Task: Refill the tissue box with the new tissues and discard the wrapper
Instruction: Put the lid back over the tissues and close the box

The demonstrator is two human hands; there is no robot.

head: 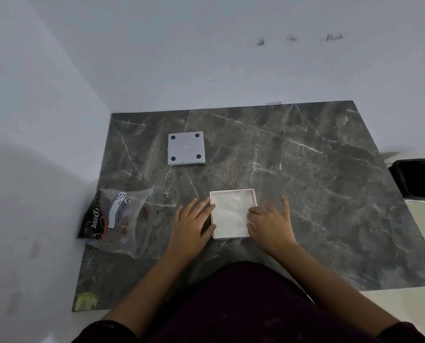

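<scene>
wrapper (117, 216) beside left hand (194, 219)

open marble on the right, clutter on the left

both hands flank the open tissue box (233, 214) near the table's (318, 194) front edge. the wrapper (118, 219) lies to the left, against the wall (45, 120); the box base (186, 148), with 4 black feet, lies farther back. right of the box, bare marble runs to the edge, with the black bin (419, 178) beyond.
</scene>
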